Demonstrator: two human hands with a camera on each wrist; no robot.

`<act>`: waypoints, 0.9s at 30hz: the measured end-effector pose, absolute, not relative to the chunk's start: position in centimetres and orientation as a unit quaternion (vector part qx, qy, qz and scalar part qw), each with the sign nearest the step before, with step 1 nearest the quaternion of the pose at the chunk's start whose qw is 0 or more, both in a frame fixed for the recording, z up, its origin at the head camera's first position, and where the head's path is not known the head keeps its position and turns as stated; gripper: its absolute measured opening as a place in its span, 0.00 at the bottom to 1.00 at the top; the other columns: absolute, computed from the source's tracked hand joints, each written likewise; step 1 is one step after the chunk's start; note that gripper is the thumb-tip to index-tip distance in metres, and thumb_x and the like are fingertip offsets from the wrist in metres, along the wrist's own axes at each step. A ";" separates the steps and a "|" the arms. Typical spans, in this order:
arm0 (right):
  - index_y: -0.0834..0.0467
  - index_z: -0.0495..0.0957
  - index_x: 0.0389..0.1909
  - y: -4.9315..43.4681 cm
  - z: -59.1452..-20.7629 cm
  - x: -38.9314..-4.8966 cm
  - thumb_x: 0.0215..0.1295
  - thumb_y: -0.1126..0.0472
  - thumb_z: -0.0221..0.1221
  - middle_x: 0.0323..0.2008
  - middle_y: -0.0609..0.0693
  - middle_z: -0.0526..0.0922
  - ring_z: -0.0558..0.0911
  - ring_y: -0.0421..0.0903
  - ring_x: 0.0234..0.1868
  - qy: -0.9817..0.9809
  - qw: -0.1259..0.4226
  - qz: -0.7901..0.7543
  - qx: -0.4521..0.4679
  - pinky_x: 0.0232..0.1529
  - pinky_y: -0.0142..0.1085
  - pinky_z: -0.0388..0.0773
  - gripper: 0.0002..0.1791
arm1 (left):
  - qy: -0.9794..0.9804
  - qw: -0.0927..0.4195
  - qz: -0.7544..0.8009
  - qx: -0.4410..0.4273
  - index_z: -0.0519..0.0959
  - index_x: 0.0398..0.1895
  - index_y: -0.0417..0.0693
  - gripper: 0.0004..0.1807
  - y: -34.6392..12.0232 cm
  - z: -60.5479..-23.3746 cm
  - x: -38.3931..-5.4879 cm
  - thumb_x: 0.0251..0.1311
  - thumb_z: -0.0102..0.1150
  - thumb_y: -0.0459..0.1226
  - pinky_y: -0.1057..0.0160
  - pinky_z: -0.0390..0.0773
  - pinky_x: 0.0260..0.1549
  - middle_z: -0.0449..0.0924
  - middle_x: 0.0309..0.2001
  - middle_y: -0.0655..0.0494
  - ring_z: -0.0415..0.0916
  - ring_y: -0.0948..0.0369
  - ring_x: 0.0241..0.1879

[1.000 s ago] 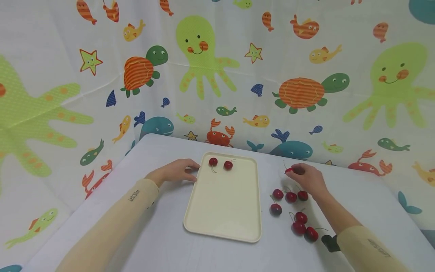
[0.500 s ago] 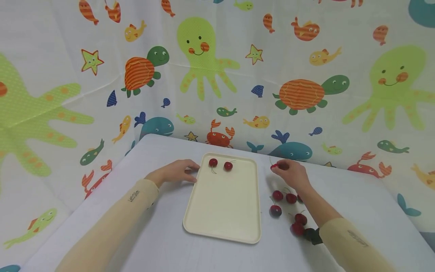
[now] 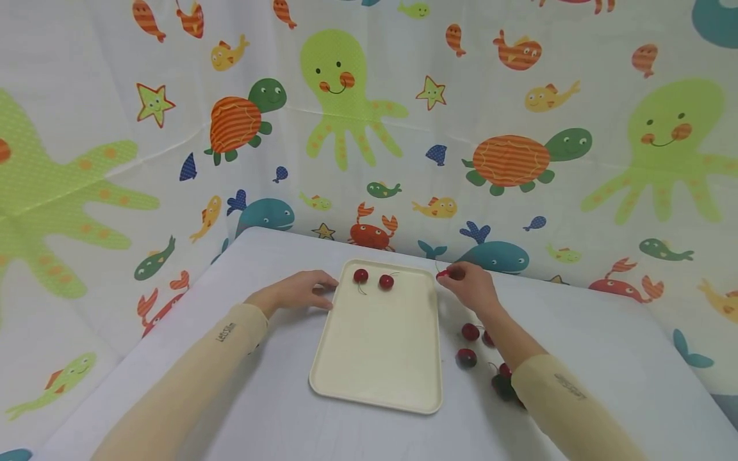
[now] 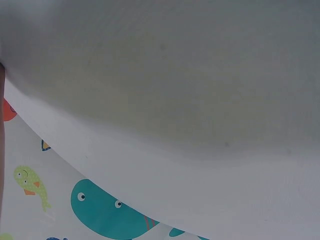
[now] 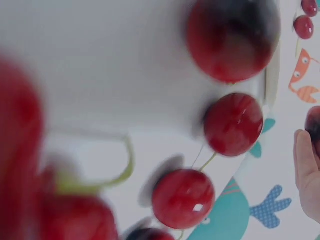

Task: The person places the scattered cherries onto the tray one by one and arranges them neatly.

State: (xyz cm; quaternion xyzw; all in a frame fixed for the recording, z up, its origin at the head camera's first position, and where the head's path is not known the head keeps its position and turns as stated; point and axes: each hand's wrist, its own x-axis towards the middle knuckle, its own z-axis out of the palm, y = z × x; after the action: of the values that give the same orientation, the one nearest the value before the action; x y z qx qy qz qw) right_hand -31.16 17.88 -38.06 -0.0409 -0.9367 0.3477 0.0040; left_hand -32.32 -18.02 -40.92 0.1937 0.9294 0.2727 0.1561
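Between thumb and fingers, my right hand (image 3: 474, 287) pinches a red cherry (image 3: 442, 274), its stem pointing up, at the tray's far right corner. The right wrist view also shows that cherry (image 5: 313, 124) at the fingertips. A cream rectangular tray (image 3: 377, 352) lies flat in the middle of the table. Near its far left corner sit two cherries, one (image 3: 360, 276) with its stem toward me, the other (image 3: 385, 282) with its stem to the right. My left hand (image 3: 300, 290) rests at the tray's left rim, fingers and thumb spread apart. The left wrist view shows mostly white tablecloth.
Several loose cherries (image 3: 466, 358) lie on the white table (image 3: 277, 397) right of the tray, partly hidden under my right forearm. Close in the right wrist view is a large dark-red cherry (image 5: 235, 40). A curtain (image 3: 398, 134) printed with sea animals hangs behind the table.
My right hand has carried the cherry leftward, from above the loose cherries to the tray's right edge. Its forearm now covers more of the pile. The left hand and tray have stayed put.
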 end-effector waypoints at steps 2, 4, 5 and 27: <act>0.55 0.72 0.53 17.3 -38.0 -31.3 0.56 0.47 0.61 0.49 0.55 0.78 0.76 0.51 0.49 -0.935 0.001 0.353 -0.042 0.50 0.44 0.79 0.26 | 0.930 0.156 0.272 0.191 0.71 0.59 0.54 0.31 -18.1 -41.0 -32.3 0.50 0.65 0.49 0.52 0.67 0.61 0.71 0.59 0.57 0.66 0.56 0.61; 0.56 0.72 0.54 16.8 -38.1 -31.5 0.56 0.47 0.61 0.50 0.55 0.78 0.76 0.52 0.49 -0.932 -0.002 0.359 -0.043 0.50 0.44 0.78 0.26 | 0.930 0.156 0.272 0.191 0.71 0.59 0.54 0.31 -18.1 -41.1 -32.3 0.50 0.65 0.49 0.53 0.67 0.61 0.71 0.59 0.57 0.66 0.56 0.61; 0.56 0.72 0.54 16.6 -38.1 -31.5 0.56 0.47 0.61 0.50 0.55 0.78 0.76 0.52 0.49 -0.932 -0.004 0.360 -0.044 0.50 0.43 0.79 0.26 | 0.930 0.157 0.273 0.189 0.71 0.59 0.55 0.31 -18.1 -41.2 -32.2 0.50 0.65 0.49 0.53 0.67 0.61 0.71 0.59 0.57 0.66 0.57 0.61; 0.59 0.75 0.48 12.7 -39.4 -32.2 0.55 0.51 0.63 0.42 0.55 0.79 0.74 0.49 0.42 -0.939 -0.031 0.341 -0.043 0.48 0.38 0.79 0.22 | 0.930 0.159 0.271 0.192 0.71 0.59 0.53 0.31 -17.9 -40.8 -32.2 0.50 0.65 0.48 0.52 0.65 0.62 0.71 0.59 0.56 0.65 0.56 0.62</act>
State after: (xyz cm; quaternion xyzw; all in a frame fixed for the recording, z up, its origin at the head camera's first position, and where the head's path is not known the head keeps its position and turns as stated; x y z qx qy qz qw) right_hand -32.15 12.69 -39.44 -0.0435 -0.9385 0.3410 -0.0310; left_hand -32.15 -17.90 -40.77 0.1915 0.9297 0.2713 0.1593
